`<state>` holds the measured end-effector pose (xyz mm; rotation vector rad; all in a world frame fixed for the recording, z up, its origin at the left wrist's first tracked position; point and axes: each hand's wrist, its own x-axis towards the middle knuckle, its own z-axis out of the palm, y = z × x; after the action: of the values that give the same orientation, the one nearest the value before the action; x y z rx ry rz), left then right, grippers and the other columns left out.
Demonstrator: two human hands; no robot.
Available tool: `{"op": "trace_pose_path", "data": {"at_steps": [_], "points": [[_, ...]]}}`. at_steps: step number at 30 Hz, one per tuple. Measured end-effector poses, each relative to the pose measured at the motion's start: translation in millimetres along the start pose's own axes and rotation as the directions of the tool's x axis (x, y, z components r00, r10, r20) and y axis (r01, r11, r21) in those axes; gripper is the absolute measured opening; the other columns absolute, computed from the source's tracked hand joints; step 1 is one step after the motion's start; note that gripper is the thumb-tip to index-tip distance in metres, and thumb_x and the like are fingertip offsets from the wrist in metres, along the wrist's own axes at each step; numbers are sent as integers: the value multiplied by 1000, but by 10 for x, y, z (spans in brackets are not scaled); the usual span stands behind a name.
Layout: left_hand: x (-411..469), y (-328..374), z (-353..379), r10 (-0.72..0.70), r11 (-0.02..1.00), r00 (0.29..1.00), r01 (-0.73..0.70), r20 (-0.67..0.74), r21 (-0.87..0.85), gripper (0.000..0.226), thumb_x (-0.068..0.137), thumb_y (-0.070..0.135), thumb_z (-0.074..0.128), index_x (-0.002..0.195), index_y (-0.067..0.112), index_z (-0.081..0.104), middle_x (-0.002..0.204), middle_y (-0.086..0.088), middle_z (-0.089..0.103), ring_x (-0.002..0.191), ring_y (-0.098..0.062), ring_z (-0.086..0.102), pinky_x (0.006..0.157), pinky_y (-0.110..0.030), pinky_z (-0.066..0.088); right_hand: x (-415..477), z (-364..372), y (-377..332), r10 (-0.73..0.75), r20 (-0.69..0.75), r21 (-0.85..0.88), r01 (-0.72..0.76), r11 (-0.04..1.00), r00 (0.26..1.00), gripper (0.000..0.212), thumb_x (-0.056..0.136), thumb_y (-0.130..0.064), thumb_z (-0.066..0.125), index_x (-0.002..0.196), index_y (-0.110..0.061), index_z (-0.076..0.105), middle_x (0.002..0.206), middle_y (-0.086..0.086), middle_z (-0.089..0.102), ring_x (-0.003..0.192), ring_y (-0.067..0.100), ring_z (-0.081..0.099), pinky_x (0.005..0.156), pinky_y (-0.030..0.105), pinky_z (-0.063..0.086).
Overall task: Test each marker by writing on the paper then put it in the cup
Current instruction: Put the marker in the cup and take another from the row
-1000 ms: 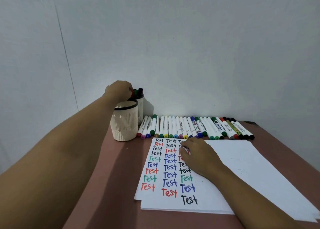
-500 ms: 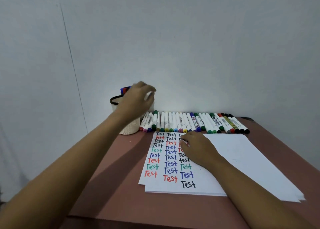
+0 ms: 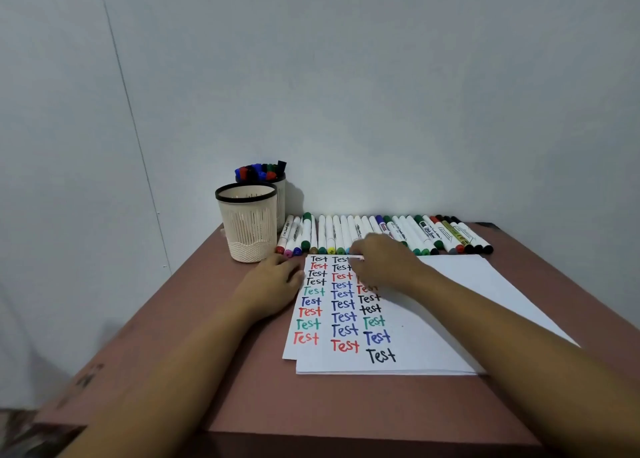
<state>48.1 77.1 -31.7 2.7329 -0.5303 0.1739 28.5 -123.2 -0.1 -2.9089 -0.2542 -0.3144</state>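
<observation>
Ribbed cream plastic with a black rim forms the front cup (image 3: pixel 247 230), a round tub standing just beyond the fingertips of the left hand (image 3: pixel 273 286); its contents cannot be made out. Behind it a second cup (image 3: pixel 280 194) of the same kind, half hidden, is packed with markers, caps up. The left hand lies palm down with its fingers loosely together, on the table at the paper's left edge. The right hand (image 3: pixel 384 265) is curled, its fingers pinching a slim white marker (image 3: pixel 358 257). The marker's end pokes leftward out of them over the top of the paper (image 3: pixel 460 305), and the rest is buried in the hand. The sheets are smooth and white, stacked slightly askew, with columns of "Test" in black, red, green and blue beneath and nearer than the right fingers. Just beyond those fingers a row of markers (image 3: pixel 429 236) lies side by side, mostly white barrels with coloured caps. The table (image 3: pixel 214 336) is matt reddish-brown, against a plain pale wall (image 3: pixel 346 94).
</observation>
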Motion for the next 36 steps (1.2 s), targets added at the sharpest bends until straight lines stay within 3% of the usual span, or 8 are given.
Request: {"op": "trace_pose_path", "data": {"at_steps": [3, 9, 18, 23, 27, 31, 34, 36], "points": [[13, -10, -1, 6, 1000, 1000, -6, 4, 3, 43, 100, 36, 33, 140, 24, 40, 144, -5, 36, 131, -18, 35, 107, -31, 29, 275, -82, -154, -65, -9, 50, 65, 997, 998, 35, 96, -24, 50, 128, -11, 58, 132, 10, 56, 120, 24, 51, 96, 33, 40], [24, -28, 15, 13, 1000, 1000, -13, -12, 3, 42, 99, 36, 34, 138, 25, 43, 143, -5, 38, 130, -19, 36, 106, -31, 30, 728, 124, -440, -126, 38, 3, 126, 992, 991, 42, 93, -24, 57, 134, -15, 53, 135, 10, 52, 122, 24, 49, 95, 34, 42], [49, -46, 43, 27, 999, 999, -27, -16, 17, 40, 99, 36, 34, 135, 24, 45, 138, -8, 41, 125, -22, 39, 104, -35, 35, 954, 289, -504, -111, 55, -104, 116, 988, 992, 29, 89, -18, 61, 117, -12, 64, 118, 9, 61, 106, 24, 58, 88, 36, 51], [59, -49, 41, 15, 999, 1000, -15, 6, 41, 42, 99, 39, 33, 137, 25, 44, 141, -7, 39, 127, -22, 38, 105, -37, 35, 944, 237, -423, -76, 19, 25, 76, 997, 997, 29, 87, -17, 63, 115, -10, 66, 117, 11, 64, 105, 26, 60, 90, 39, 51], [65, -58, 35, 1, 999, 1000, -2, 15, 44, 41, 99, 39, 34, 134, 22, 47, 140, -7, 40, 126, -22, 39, 104, -37, 36, 888, 175, -346, 21, -109, 120, -7, 993, 994, 24, 89, -6, 50, 103, -3, 68, 99, 15, 67, 89, 33, 62, 73, 35, 51], [61, -43, 6, 5, 1000, 1000, -5, 0, 7, 38, 99, 34, 35, 131, 21, 50, 133, -8, 46, 120, -21, 44, 100, -34, 39, 632, -67, -268, 77, -250, 278, -5, 961, 965, 31, 94, -10, 47, 118, 0, 65, 116, 16, 66, 103, 28, 61, 90, 36, 48], [48, -32, -22, 16, 998, 999, -19, -39, -67, 36, 99, 29, 37, 130, 21, 52, 127, -8, 50, 112, -19, 49, 95, -31, 40, 349, -206, -176, 179, -319, 478, -5, 878, 931, 31, 93, -11, 50, 120, -6, 65, 108, 10, 70, 73, 15, 60, 70, 23, 50], [30, -15, -31, 25, 992, 993, -39, -117, -118, 37, 98, 27, 39, 131, 18, 52, 129, -8, 49, 114, -20, 48, 95, -29, 38, 144, -225, -103, 282, -268, 666, -34, 745, 921, 29, 91, -10, 53, 116, -8, 67, 98, 9, 71, 77, 19, 65, 75, 31, 56]]}}
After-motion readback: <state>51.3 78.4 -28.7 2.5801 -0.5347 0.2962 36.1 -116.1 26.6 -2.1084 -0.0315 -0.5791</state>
